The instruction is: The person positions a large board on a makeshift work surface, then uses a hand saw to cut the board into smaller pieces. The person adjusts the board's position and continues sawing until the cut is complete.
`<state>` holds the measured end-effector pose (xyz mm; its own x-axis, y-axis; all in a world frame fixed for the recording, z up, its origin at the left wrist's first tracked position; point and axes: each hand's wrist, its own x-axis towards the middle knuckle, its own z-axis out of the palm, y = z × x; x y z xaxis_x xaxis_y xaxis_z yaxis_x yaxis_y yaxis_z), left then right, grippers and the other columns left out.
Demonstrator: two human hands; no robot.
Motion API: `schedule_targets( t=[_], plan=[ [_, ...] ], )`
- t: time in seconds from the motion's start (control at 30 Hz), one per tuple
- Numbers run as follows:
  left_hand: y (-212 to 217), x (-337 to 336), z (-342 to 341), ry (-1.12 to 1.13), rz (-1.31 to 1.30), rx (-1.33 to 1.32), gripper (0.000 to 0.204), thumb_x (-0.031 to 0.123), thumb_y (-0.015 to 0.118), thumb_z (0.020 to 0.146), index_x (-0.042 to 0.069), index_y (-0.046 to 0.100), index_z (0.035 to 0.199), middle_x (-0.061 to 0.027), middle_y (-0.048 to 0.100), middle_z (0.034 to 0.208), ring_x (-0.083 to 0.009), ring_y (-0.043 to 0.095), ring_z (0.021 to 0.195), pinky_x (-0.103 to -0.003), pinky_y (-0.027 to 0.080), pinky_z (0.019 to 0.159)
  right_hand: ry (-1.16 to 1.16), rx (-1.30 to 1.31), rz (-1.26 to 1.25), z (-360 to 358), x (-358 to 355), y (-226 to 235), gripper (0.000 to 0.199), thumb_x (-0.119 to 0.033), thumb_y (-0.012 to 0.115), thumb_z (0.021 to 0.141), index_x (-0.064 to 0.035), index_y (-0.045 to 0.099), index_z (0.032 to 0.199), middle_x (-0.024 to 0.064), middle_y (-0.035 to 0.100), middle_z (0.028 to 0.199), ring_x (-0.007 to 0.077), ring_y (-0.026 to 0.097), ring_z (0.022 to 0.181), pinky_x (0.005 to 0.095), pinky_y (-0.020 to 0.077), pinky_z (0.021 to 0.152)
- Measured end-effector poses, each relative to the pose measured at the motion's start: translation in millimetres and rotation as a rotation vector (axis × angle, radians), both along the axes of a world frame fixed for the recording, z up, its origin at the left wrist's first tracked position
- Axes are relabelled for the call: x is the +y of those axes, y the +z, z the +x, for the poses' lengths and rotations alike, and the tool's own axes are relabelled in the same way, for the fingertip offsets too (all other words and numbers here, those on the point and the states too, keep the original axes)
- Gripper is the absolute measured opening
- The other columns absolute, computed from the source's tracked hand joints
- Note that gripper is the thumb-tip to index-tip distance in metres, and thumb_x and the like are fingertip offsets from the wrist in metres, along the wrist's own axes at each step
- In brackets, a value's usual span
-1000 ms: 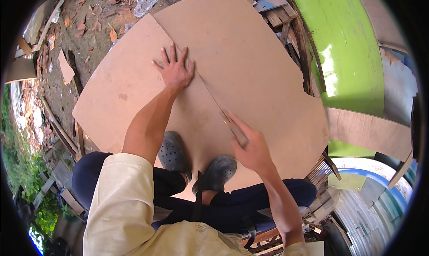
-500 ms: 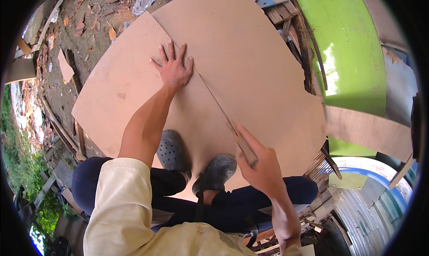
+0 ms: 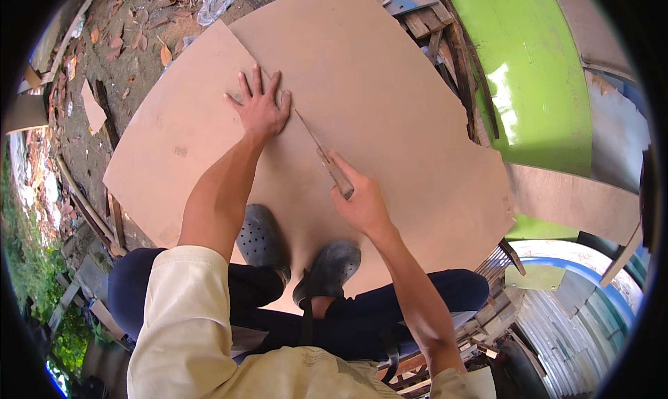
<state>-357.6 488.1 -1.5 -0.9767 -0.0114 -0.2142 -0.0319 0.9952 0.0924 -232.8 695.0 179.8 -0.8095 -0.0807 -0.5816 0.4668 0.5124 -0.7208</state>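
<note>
A large tan wooden board (image 3: 390,85), which looks like plywood, lies under my feet, with a straight cut running into it from its far edge. My left hand (image 3: 263,111) is pressed flat on the board just left of the cut, fingers spread. My right hand (image 3: 362,200) is wrapped round the wooden handle of a handsaw (image 3: 316,140). Its thin blade stands in the cut, pointing away from me toward my left hand; part of the blade is hidden in the board. My dark clogs (image 3: 332,268) rest on the board near its close edge.
Scrap wood (image 3: 456,58) is heaped along the board's right side, beside a glossy green panel (image 3: 518,79). A plank (image 3: 567,197) sticks out at right. Corrugated metal (image 3: 557,336) lies lower right. Leaves and plastic litter (image 3: 216,5) cover the dirt at upper left.
My right hand has pushed the saw forward and left along the cut, so less blade shows. My left hand keeps its place on the board. The whole view has shifted slightly.
</note>
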Motion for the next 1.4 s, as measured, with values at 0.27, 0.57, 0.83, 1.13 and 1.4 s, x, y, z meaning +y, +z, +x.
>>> schedule_targets(
  t=[0.27, 0.57, 0.83, 1.13, 1.4],
  plan=[
    [-5.0, -8.1, -0.9, 0.000, 0.041, 0.082, 0.064, 0.059, 0.039, 0.100, 0.037, 0.033, 0.160, -0.0075, 0.012, 0.173, -0.0419, 0.005, 0.158, -0.081, -0.004, 0.112, 0.057, -0.029, 0.015, 56.6, 43.6, 122.8, 0.067, -0.002, 0.063, 0.085, -0.0109, 0.049, 0.151, 0.0237, 0.072, 0.099, 0.0377, 0.069, 0.065, 0.0394, 0.0542, 0.064],
    [-7.9, -2.5, -7.3, -0.021, 0.000, 0.066, 0.063, 0.059, 0.038, 0.101, 0.036, 0.035, 0.159, -0.0071, 0.010, 0.173, -0.0419, 0.004, 0.158, -0.081, -0.003, 0.112, 0.059, -0.030, 0.012, 8.3, 15.7, 29.8, 0.063, 0.000, 0.061, 0.084, -0.0095, 0.055, 0.146, 0.0210, 0.074, 0.099, 0.0227, 0.059, 0.054, 0.0314, 0.0510, 0.060],
    [-0.6, -0.2, -1.9, 0.015, -0.022, -0.031, 0.064, 0.060, 0.039, 0.100, 0.036, 0.034, 0.159, -0.0069, 0.011, 0.173, -0.0413, 0.004, 0.158, -0.081, -0.002, 0.113, 0.098, -0.123, 0.041, 10.4, 8.3, 50.8, 0.062, 0.000, 0.061, 0.085, -0.0074, 0.053, 0.147, 0.0209, 0.074, 0.106, 0.0209, 0.057, 0.051, 0.0309, 0.0493, 0.058],
    [-2.3, -4.3, -2.1, -0.005, -0.009, 0.017, 0.068, 0.059, 0.039, 0.100, 0.033, 0.029, 0.162, -0.0102, 0.009, 0.173, -0.0411, 0.005, 0.158, -0.079, -0.002, 0.114, 0.035, -0.012, 0.068, 82.2, 68.6, 124.2, 0.059, 0.002, 0.062, 0.083, -0.0049, 0.059, 0.141, 0.0145, 0.072, 0.080, 0.0197, 0.069, 0.061, 0.0281, 0.0533, 0.062],
    [-17.5, -26.2, -114.4, -0.091, -0.088, 0.083, 0.082, 0.064, 0.039, 0.098, 0.009, 0.033, 0.159, -0.0168, 0.023, 0.168, -0.0319, 0.014, 0.158, -0.062, 0.006, 0.124, -0.009, 0.009, 0.054, 74.3, 76.3, 125.0, 0.058, 0.004, 0.060, 0.082, -0.0039, 0.061, 0.139, 0.0093, 0.065, 0.069, 0.0087, 0.057, 0.054, 0.0242, 0.0481, 0.057]
  ],
)
